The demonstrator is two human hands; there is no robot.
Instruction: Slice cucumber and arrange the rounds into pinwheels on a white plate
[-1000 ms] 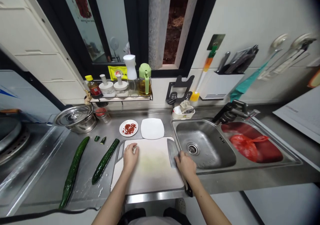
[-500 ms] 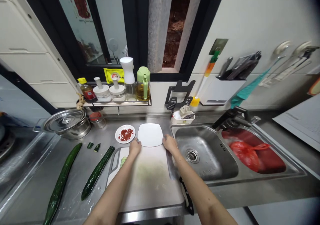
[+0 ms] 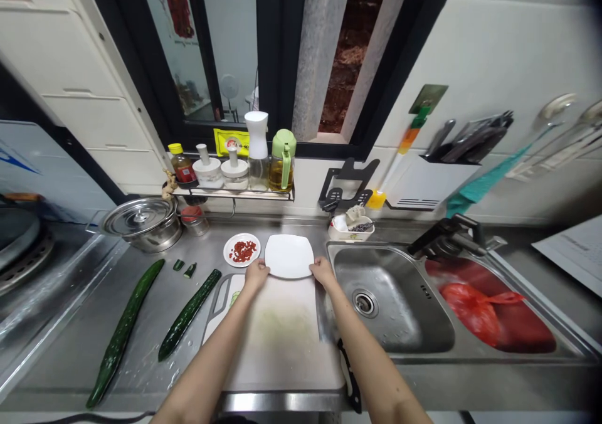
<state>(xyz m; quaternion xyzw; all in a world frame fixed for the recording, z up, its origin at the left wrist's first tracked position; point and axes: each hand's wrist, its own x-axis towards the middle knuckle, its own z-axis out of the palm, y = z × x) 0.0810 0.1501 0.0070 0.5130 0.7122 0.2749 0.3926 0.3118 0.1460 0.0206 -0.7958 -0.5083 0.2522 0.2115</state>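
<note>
A white square plate (image 3: 289, 256) is gripped at its two near corners, by my left hand (image 3: 257, 274) and my right hand (image 3: 323, 271). Both hands are closed, thumbs at the rim. Below it lies the white cutting board (image 3: 282, 361), with a pale green smear and a little sliced cucumber (image 3: 235, 296) partly hidden by my left forearm. The knife (image 3: 348, 380) rests along the board's right edge, its blade partly covered by my right arm. Left of the board are a shorter cucumber (image 3: 189, 314), a long cucumber (image 3: 126, 333) and two cut cucumber ends (image 3: 190, 270).
A small plate of red pieces (image 3: 242, 250) sits left of the white plate. The steel sink (image 3: 395, 305) is on the right, a red bag (image 3: 475, 311) in its far basin. At the back left stand a lidded pot (image 3: 157, 239) and a condiment shelf (image 3: 235, 193).
My right hand has let go of the knife at the board's right edge. Both hands have reached forward and taken hold of the white plate. The view has shifted slightly.
</note>
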